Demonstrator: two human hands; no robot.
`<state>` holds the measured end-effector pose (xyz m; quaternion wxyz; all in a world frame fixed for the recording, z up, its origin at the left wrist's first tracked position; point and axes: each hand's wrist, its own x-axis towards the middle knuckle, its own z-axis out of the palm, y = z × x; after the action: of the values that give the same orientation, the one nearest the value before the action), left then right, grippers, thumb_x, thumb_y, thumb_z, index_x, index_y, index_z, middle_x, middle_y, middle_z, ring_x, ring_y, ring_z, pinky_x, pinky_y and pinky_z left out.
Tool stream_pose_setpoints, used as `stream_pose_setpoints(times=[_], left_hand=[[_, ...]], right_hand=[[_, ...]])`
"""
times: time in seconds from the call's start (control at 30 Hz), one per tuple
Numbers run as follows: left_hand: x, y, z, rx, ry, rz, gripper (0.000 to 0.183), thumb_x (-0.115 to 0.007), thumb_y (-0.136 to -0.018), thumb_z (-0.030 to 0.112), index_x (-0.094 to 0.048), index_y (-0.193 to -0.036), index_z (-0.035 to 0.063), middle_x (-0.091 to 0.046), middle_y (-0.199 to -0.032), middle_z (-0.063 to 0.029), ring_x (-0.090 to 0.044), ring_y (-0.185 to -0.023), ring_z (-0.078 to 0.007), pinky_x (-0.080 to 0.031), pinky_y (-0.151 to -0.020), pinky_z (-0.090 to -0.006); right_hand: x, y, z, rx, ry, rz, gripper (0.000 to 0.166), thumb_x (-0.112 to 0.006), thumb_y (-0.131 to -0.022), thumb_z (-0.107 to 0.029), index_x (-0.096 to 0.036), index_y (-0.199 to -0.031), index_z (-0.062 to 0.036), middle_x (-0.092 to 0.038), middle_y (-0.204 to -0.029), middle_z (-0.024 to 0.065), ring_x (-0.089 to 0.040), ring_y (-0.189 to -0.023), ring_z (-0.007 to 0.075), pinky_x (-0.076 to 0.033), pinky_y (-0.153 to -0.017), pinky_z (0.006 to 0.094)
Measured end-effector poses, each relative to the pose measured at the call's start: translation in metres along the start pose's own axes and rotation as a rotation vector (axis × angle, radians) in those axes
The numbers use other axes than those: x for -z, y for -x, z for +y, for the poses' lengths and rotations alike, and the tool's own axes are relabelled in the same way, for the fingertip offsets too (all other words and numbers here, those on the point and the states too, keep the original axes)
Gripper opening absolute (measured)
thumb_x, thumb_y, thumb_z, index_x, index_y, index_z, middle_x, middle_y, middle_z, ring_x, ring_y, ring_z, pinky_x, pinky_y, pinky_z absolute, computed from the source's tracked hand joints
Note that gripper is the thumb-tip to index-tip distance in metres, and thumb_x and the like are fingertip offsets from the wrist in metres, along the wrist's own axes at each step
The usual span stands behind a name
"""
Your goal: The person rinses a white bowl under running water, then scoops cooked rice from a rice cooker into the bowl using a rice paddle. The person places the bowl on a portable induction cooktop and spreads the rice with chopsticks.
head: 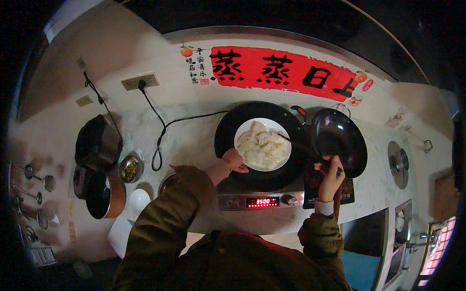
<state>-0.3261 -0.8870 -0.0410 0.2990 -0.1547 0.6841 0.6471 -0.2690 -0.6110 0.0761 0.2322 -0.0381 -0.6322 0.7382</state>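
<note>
A white plate [284, 160] heaped with cooked white rice [263, 143] appears over the black wok [226, 125]. Whether the plate touches the wok is unclear. My left hand [233, 160] grips the plate's lower left rim. My right hand [330, 178] holds a dark, slender utensil [287, 138], whose tip reaches the rice; its exact kind is hard to make out. Beneath the wok is an induction cooker [225, 203] with a lit red display. Beyond my right fingers, a dark frying pan [342, 138] sits partly over a second black cooktop [309, 196].
On the left of the counter stand a dark pot [96, 145], a brown saucepan [117, 196], a metal bowl of chopped food [130, 170] and a white bowl [139, 202]. A black power cord [164, 127] loops behind them. At right are a round lid [398, 165] and a sink [402, 232].
</note>
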Motion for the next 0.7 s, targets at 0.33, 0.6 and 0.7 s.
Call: stream_pose_setpoints(times=[0.33,0.6,0.7], left_hand=[[0.011,-0.030,-0.015,0.025,0.059,-0.040,0.033,-0.050,-0.078,0.016,-0.047,-0.107,-0.0003,-0.054,-0.102,-0.0165,-0.052,-0.096,-0.0254,-0.043,-0.081,-0.0374],[0.040,-0.096,-0.056,-0.170,-0.769,-0.136,0.029,-0.057,-0.074,0.026,-0.053,-0.095,0.0059,-0.057,-0.093,-0.0088,-0.053,-0.089,-0.0165,-0.043,-0.077,-0.0287],[0.025,-0.055,-0.010,-0.504,-1.680,-0.213,0.029,-0.063,-0.067,0.034,-0.058,-0.079,0.0077,-0.059,-0.080,-0.0077,-0.056,-0.073,-0.0170,-0.044,-0.067,-0.0302]], right_hand=[[-0.006,0.013,0.005,-0.014,0.056,-0.019,0.032,-0.043,-0.087,-0.026,-0.052,-0.078,0.0030,-0.054,-0.075,0.0065,-0.053,-0.053,0.0138,-0.043,-0.051,0.0235],[-0.023,0.051,0.015,0.143,0.265,-0.063,0.030,-0.044,-0.086,-0.017,-0.057,-0.072,0.0057,-0.053,-0.069,0.0073,-0.050,-0.058,0.0143,-0.038,-0.052,0.0235],[-0.013,0.060,0.012,0.282,0.445,-0.116,0.025,-0.045,-0.084,-0.012,-0.058,-0.072,0.0050,-0.053,-0.069,0.0091,-0.051,-0.059,0.0162,-0.039,-0.053,0.0245]])
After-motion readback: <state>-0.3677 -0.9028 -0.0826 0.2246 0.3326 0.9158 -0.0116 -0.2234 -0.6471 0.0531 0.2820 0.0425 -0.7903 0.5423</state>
